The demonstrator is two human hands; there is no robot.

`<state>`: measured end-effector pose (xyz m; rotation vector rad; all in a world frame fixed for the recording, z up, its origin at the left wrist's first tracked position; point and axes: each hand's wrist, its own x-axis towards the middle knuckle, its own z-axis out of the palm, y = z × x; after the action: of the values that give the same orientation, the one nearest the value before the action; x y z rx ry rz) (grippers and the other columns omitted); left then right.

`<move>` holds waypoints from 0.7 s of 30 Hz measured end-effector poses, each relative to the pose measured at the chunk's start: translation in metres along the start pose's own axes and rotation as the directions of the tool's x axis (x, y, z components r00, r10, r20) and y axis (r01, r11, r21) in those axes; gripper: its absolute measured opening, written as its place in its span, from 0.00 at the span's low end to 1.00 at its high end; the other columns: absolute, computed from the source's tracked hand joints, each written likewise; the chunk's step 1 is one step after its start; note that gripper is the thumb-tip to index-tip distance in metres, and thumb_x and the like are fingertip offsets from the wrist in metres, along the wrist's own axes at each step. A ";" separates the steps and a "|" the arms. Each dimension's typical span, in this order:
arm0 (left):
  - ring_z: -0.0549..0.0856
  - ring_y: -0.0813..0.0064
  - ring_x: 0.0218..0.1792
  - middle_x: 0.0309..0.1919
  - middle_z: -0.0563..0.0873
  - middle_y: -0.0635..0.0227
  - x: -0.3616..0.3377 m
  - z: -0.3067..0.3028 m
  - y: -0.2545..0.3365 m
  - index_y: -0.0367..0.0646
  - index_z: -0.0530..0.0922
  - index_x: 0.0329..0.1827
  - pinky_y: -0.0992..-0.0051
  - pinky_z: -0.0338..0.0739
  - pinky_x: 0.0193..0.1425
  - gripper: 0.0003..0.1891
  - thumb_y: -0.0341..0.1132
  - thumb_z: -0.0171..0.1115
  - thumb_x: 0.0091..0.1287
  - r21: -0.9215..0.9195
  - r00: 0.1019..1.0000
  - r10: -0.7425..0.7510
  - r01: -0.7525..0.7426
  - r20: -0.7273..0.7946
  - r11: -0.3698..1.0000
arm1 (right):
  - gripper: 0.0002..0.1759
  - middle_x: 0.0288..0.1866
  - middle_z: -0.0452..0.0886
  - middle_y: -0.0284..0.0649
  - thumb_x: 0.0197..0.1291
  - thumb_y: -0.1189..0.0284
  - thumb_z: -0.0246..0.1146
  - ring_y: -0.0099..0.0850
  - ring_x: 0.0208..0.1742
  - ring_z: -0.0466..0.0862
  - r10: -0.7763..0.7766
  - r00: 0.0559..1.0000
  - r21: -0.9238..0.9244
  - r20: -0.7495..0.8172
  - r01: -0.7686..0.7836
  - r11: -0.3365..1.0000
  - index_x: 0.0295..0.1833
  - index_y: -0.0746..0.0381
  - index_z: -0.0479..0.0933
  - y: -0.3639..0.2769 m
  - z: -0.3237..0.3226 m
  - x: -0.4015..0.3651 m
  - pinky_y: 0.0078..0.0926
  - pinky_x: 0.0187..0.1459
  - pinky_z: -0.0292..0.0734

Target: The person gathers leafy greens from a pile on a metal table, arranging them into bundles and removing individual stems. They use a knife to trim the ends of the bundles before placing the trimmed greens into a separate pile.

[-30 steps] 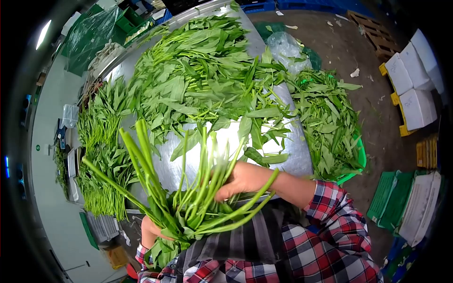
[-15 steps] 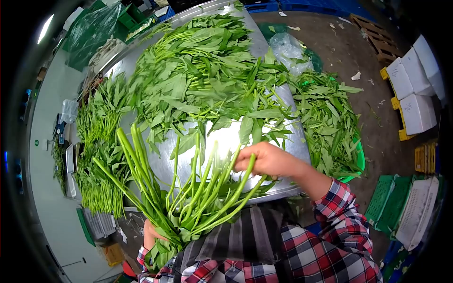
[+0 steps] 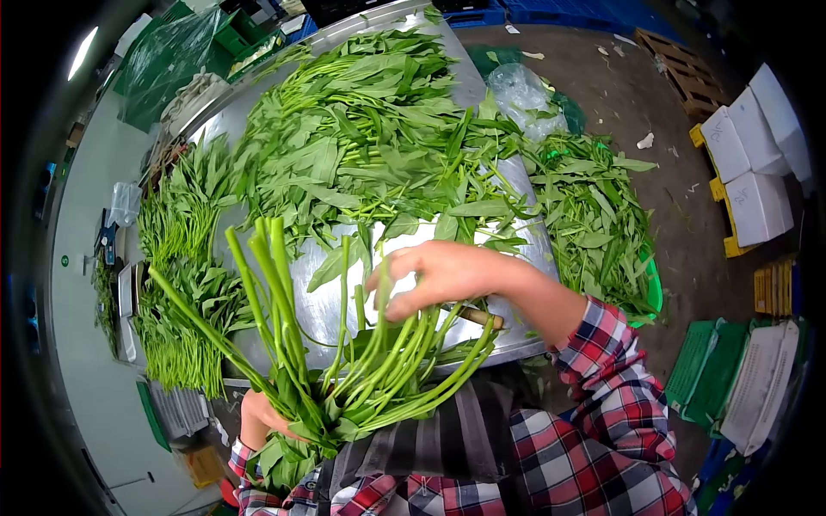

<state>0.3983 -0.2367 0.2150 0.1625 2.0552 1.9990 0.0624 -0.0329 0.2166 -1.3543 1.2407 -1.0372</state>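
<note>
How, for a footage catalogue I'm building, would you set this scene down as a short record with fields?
Left hand: closed around the leafy lower part of a bunch of greens
Right hand: at the bunch's upper stems, fingers bent; grip unclear
Metal table: bears a large loose pile of greens
Picture left of pile: leafy row, stems toward the picture's bottom
Right of table: bright green container, heaped with greens
Clothing: checked shirt

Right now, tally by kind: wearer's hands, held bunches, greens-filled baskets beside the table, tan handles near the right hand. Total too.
Hands: 2 (left hand, right hand)
Held bunches: 1 (stemmed bunch, in the left hand)
Greens-filled baskets: 1 (bright green basket)
Tan handles: 1 (tan handle)
Total: 5
</note>
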 end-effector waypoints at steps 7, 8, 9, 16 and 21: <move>0.73 0.53 0.58 0.57 0.75 0.50 -0.010 0.007 -0.015 0.33 0.78 0.49 0.58 0.63 0.62 0.32 0.37 0.80 0.39 0.082 0.995 0.080 -0.075 -0.058 0.994 | 0.06 0.36 0.78 0.36 0.47 0.74 0.63 0.36 0.47 0.77 -0.516 0.802 -0.735 -0.300 0.150 0.661 0.32 0.61 0.76 -0.021 0.009 -0.004 0.38 0.59 0.65; 0.73 0.53 0.59 0.57 0.74 0.50 -0.012 0.008 -0.018 0.33 0.78 0.49 0.57 0.63 0.62 0.32 0.37 0.80 0.39 0.112 0.992 0.103 -0.095 -0.068 0.989 | 0.05 0.35 0.77 0.36 0.45 0.75 0.63 0.36 0.47 0.77 -0.624 0.722 -0.825 -0.298 0.134 0.549 0.31 0.61 0.75 -0.022 0.010 -0.007 0.39 0.59 0.65; 0.72 0.53 0.59 0.57 0.74 0.50 -0.012 0.012 -0.018 0.33 0.77 0.50 0.57 0.63 0.62 0.33 0.37 0.80 0.39 0.053 0.991 0.080 -0.074 -0.112 0.996 | 0.07 0.35 0.77 0.36 0.42 0.76 0.63 0.35 0.47 0.77 -0.684 0.672 -0.867 -0.283 0.126 0.482 0.30 0.61 0.74 -0.021 0.008 -0.008 0.43 0.58 0.66; 0.75 0.57 0.55 0.54 0.77 0.52 -0.016 0.017 -0.014 0.32 0.77 0.50 0.61 0.66 0.58 0.33 0.36 0.80 0.40 -0.043 0.991 -0.013 0.008 -0.136 0.999 | 0.10 0.42 0.78 0.42 0.44 0.74 0.64 0.40 0.49 0.76 -0.650 0.615 -0.893 -0.446 -0.255 0.371 0.35 0.63 0.75 0.004 -0.042 -0.041 0.37 0.56 0.69; 0.77 0.61 0.52 0.52 0.78 0.54 -0.014 0.010 -0.007 0.32 0.77 0.50 0.64 0.69 0.56 0.32 0.36 0.79 0.40 -0.079 0.991 -0.076 0.068 -0.108 0.995 | 0.24 0.56 0.75 0.45 0.54 0.63 0.65 0.36 0.57 0.75 0.224 0.866 -0.199 -0.448 -0.341 0.919 0.53 0.65 0.74 0.029 -0.074 -0.045 0.32 0.58 0.69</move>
<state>0.4151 -0.2311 0.2092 -0.0380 2.0166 2.0800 -0.0199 0.0033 0.1998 -1.1265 1.9051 -0.9967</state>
